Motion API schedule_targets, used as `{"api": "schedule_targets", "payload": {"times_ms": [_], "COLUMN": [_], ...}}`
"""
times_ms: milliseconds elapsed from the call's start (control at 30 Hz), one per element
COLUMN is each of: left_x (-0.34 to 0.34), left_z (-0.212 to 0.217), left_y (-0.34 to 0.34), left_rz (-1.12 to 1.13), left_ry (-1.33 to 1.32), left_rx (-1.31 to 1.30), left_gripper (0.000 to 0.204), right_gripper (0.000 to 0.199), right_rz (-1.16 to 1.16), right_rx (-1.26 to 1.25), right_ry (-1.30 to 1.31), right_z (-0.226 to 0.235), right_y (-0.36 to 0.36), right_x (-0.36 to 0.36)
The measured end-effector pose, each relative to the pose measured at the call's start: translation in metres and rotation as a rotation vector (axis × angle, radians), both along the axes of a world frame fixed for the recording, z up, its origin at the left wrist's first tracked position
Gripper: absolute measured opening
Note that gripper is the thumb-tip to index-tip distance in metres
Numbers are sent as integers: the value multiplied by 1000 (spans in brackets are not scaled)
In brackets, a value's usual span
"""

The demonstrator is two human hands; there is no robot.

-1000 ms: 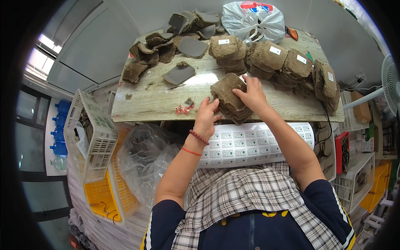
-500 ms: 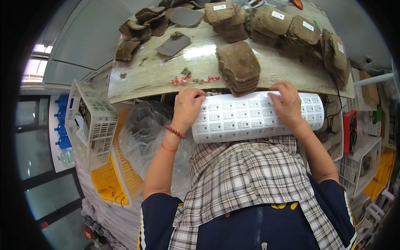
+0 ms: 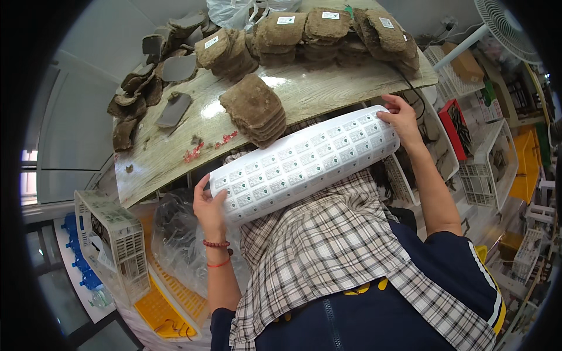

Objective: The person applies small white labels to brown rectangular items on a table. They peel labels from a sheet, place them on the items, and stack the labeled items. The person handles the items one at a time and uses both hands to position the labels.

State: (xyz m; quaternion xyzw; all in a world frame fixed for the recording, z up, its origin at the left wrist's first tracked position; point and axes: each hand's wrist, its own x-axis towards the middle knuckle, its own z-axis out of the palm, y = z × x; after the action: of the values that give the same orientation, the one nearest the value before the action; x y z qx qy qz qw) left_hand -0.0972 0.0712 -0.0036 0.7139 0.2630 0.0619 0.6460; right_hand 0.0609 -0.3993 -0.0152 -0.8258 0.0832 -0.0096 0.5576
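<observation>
A curved white sheet of printed labels (image 3: 304,161) lies across my lap at the table's near edge, its rows of small stickers facing up. My left hand (image 3: 209,202) grips its left end, thumb on top and fingers behind. At the opposite end, my right hand (image 3: 403,120) pinches the sheet's upper corner between thumb and fingers. Just beyond the sheet, a stack of brown fuzzy-edged pads (image 3: 253,108) stands at the edge of the table (image 3: 205,126). The fingers behind the sheet are partly hidden.
Labelled pad stacks (image 3: 281,35) line the table's far side. Loose grey-faced pads (image 3: 179,68) lie at the left, with red scraps (image 3: 193,153) nearer. A white crate (image 3: 117,245) and clear plastic bag (image 3: 178,234) are left of me; a red box (image 3: 455,128) and fan (image 3: 509,26) are right.
My hands have moved apart to the two ends of the label sheet. The sheet now slants up to the right, and my view has turned toward the right.
</observation>
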Motion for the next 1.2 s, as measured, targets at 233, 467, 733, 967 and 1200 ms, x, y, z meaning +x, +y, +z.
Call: {"api": "schedule_targets", "payload": {"times_ms": [233,467,733,967,1200], "left_x": [-17,-28,-30,-41,-51], "left_z": [-15,-33,-10,-15,9], "left_y": [50,76,72,81,78], "left_rz": [2,77,-48,-39,-5], "left_ry": [15,3,-67,-34,-122], "left_rx": [-382,-385,-433,-454,-315], "left_gripper": [38,34,56,52,47], "right_gripper": [47,43,63,50,39], "right_rz": [137,223,457,405,405], "right_rx": [338,400,334,372,306], "right_ry": [283,398,319,309,145], "right_z": [34,44,52,40,42], "right_y": [13,24,35,38,43], "right_x": [-15,-15,-19,-18,-31]}}
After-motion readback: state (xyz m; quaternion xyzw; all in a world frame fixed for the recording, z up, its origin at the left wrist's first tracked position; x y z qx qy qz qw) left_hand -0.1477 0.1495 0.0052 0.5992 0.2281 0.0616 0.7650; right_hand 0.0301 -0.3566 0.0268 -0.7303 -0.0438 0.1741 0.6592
